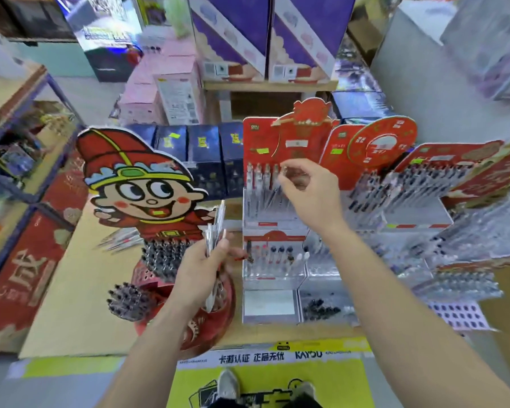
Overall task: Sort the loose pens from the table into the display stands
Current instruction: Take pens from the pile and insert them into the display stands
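Insertion is proceeding at the red display stand (262, 142), which is standing right of centre on the worktop (80, 290). We are hovering our right hand (312, 189) over the stand's upper tier, where a row of pens is standing upright. Its fingers (295, 167) are curling together, thumb against forefinger, pinching what is reading as a single pen (273, 194). Motion blur is smearing the tip, so we are not able to tell which slot it is aiming at.

We are gripping a bundle of pens (217, 228) in our left hand (200, 266), fingers wrapping round the barrels. The bundle is fanning upward just left of the stand's lower tier, in front of the cartoon stand (142, 184). A few loose pens (118, 241) are lying on the worktop further left, partly behind that cut-out.

Judgement: we are sitting mid-task, with stock in hand and on the worktop not yet sorted. The next move is calling for holding the pinched pen upright over an empty slot beside the filled ones, lowering it straight, then drawing another pen from the bundle.
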### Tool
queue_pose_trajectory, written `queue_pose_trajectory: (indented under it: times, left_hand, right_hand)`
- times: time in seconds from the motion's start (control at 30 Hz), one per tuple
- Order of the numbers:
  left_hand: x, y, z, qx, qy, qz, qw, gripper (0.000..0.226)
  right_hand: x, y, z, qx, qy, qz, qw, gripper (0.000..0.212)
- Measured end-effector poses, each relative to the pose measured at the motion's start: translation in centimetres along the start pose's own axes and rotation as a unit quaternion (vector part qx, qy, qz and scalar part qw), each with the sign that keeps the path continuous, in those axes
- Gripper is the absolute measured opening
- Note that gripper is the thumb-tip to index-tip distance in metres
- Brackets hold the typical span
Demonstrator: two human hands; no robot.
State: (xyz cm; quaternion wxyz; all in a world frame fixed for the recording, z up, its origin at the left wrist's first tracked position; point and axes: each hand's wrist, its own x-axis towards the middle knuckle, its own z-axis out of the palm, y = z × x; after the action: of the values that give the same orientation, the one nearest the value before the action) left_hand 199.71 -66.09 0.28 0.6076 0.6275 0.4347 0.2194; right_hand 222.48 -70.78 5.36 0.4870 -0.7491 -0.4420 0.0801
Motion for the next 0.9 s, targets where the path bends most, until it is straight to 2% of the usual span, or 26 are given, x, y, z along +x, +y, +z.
queue_pose_trajectory:
  times: [0.1,0.33,0.43,0.63,0.9]
  left_hand:
    - [0.4,-0.2,0.0,-0.008,-0.018,0.005,1.000,0.032]
    - [1.0,-0.4,-0.2,0.018,-0.026,0.015,0.999,0.029]
    - [0.9,0.2,0.3,-0.028,-0.032,-0.001,0.999,0.022]
    - [1.0,0.3,0.5,-0.066,-0.039,-0.013,0.997,0.023]
    - [1.3,0.2,0.5,-0.048,-0.041,0.014,0.998,0.025]
  right_hand:
    - [0.1,0.3,0.5,-0.043,-0.022,-0.003,0.999,0.023]
    - [0.0,0.2,1.7,-0.053,-0.037,0.026,0.998,0.023]
    - [0.2,0.0,1.7,-0.060,-0.044,0.036,0.997,0.026]
    - [0.3,-0.2,1.7,-0.075,-0.087,0.024,0.993,0.025]
    - [0.1,-0.3,1.4,-0.063,-0.081,0.036,0.994,0.023]
